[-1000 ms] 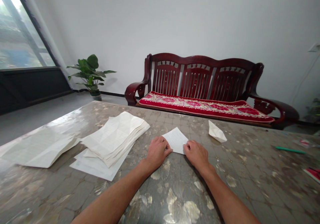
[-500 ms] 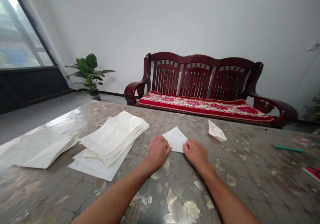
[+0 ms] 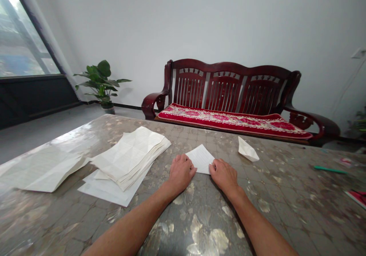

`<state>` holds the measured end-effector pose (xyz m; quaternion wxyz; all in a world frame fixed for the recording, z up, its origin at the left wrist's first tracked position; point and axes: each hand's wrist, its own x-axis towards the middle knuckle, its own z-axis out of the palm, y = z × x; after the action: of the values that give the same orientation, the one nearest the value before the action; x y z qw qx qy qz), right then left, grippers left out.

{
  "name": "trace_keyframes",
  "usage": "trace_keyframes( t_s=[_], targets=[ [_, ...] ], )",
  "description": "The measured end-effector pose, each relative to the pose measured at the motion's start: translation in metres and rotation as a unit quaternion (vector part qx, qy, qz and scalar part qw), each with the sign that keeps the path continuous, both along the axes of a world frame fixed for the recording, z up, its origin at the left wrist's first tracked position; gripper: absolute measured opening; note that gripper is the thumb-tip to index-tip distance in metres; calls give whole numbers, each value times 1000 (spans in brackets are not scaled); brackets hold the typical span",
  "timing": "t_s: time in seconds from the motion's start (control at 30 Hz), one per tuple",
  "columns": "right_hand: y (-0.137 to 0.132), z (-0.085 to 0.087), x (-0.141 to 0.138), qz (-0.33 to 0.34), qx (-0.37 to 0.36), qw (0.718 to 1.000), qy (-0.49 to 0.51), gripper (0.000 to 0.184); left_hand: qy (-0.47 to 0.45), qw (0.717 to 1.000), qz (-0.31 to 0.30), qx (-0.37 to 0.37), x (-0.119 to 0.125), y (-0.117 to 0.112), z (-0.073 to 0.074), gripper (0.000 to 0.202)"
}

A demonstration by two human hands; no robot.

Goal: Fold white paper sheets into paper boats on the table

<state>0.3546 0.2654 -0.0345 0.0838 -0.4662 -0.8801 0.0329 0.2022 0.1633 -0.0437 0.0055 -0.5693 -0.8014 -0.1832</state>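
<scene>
A small folded sheet of white paper lies on the marbled table in front of me. My left hand rests on its left corner with fingers curled under and pressing the paper down. My right hand does the same at the near right corner, fingers curled onto the edge. A thick stack of creased white sheets lies to the left of my left hand. A small folded paper shape sits farther back on the right.
More loose sheets lie at the far left of the table. A green pen and a red item are at the right edge. Behind the table stand a dark wooden bench with a red cushion and a potted plant.
</scene>
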Motion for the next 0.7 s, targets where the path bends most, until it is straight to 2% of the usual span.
trace_keyframes(
  t_s=[0.7],
  targets=[
    [2, -2, -1, 2, 6, 1000, -20, 25, 18, 1000, 5, -21, -3, 2, 0, 17]
  ],
)
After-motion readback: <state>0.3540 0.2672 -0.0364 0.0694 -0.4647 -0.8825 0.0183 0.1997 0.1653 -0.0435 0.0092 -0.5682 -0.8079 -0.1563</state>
